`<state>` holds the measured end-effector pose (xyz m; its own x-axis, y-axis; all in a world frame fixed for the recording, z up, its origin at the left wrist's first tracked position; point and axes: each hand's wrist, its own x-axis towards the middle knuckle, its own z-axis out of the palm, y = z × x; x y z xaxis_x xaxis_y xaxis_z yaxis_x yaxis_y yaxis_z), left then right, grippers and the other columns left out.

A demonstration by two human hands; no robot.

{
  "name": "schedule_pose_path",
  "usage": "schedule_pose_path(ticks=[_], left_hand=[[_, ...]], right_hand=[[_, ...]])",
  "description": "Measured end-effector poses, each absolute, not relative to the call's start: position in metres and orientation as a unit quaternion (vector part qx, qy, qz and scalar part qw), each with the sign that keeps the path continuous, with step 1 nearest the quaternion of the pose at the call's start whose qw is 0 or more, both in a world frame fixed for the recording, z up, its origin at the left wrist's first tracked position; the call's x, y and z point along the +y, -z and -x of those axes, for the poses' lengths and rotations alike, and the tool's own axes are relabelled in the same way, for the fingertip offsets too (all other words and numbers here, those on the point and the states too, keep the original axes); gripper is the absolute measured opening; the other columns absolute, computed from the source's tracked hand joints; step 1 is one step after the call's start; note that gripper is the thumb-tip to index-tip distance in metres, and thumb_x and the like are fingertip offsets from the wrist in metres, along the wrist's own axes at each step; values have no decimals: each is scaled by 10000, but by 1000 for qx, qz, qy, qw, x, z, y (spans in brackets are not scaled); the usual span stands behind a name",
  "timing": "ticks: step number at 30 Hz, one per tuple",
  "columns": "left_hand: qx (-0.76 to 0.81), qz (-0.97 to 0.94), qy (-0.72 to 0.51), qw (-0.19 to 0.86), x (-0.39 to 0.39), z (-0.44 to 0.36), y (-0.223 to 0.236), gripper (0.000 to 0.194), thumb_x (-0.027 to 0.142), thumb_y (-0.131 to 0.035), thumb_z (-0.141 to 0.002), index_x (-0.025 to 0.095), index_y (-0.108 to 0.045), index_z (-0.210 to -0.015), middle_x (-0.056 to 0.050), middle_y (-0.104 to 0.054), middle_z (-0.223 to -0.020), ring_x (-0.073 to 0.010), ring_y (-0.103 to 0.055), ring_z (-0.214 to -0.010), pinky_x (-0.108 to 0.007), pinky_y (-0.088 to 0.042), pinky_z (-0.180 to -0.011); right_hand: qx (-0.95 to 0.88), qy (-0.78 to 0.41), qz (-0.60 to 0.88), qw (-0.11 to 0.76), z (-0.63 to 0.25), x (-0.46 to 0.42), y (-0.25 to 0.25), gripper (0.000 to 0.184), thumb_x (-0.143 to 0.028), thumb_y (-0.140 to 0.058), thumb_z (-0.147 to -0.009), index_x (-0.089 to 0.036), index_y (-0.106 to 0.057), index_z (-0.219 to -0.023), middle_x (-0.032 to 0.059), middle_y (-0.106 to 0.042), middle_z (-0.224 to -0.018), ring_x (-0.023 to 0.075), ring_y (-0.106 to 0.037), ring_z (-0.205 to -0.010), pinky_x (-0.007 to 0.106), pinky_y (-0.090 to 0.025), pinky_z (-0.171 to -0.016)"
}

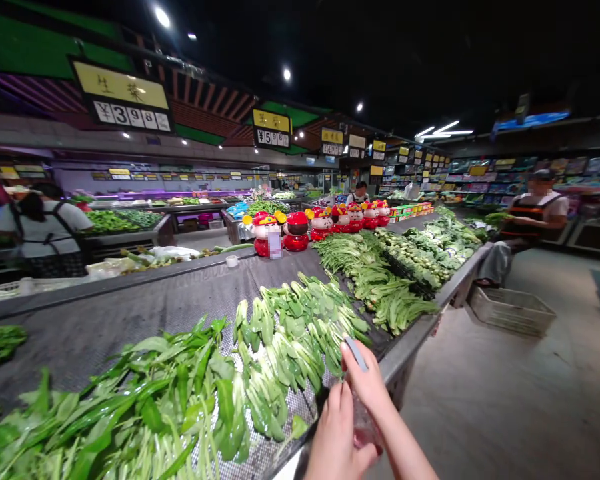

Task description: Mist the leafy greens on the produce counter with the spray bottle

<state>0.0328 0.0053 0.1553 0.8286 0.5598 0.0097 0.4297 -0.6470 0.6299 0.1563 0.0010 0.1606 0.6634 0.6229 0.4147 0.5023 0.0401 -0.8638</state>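
My right hand (367, 385) is raised at the near edge of the vegetable stand (405, 347), its fingers pinched on a small flat grey object (356, 353). Just below it, my left hand (335, 437) has its fingers closed together against something thin and reddish-clear (365, 427) that I cannot make out. Both hands hover beside a pile of bok choy (295, 333). A heap of long leafy greens (145, 407) lies to the left of them.
More greens (380, 287) fill the stand further on, behind a row of red figurines (320, 223). A seated person in an apron (525, 220) is at the far right end, near a plastic crate (513, 310) on the floor. Another person (43, 230) stands at left.
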Motion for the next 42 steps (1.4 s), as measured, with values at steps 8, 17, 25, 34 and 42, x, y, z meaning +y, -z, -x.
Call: schedule_pose_path(ticks=[8,17,25,34,42], left_hand=[[294,-883,-142,338,-24,-9,-158,746,202,-574,-620,183,-288,-1309,-63,-359,-1321,-219,-375,-1174,-268,-275,-1012],[316,-877,-153,328,-27,1,-161,772,247,-621,-627,173,-268,-1310,-67,-378,-1302,-224,-400,-1146,-262,-285,-994],[330,-877,-132,322,-4,16,-171,832,224,-581,-596,144,-228,-1345,-68,-289,-1397,-229,-331,-1225,-237,-216,-1034],[369,-876,-47,306,37,33,-156,906,214,-596,-541,67,-231,-1356,-142,-271,-1407,-307,-363,-1217,-301,-265,-1039],[395,-868,-29,298,50,51,-130,631,244,-396,-750,155,-262,-1361,-77,-292,-1421,-273,-388,-1225,-284,-303,-1016]], right_hand=[[-423,-98,676,595,-137,-20,-160,358,-496,-429,-825,-199,-623,-772,40,-637,-694,184,-580,-657,296,-472,-632],[-453,-104,672,577,-128,-17,-162,349,-479,-419,-833,-223,-550,-634,19,-576,-607,173,-536,-588,291,-442,-581],[-442,-134,658,595,-110,9,-175,319,-489,-443,-824,-212,-571,-728,24,-613,-673,179,-564,-627,292,-448,-606],[-435,-138,657,600,-79,42,-164,443,-592,-398,-802,-219,-459,-571,-7,-511,-514,150,-485,-484,268,-400,-481],[-394,-150,652,630,-47,48,-153,431,-606,-430,-779,-211,-595,-728,30,-623,-649,183,-576,-604,287,-456,-581]])
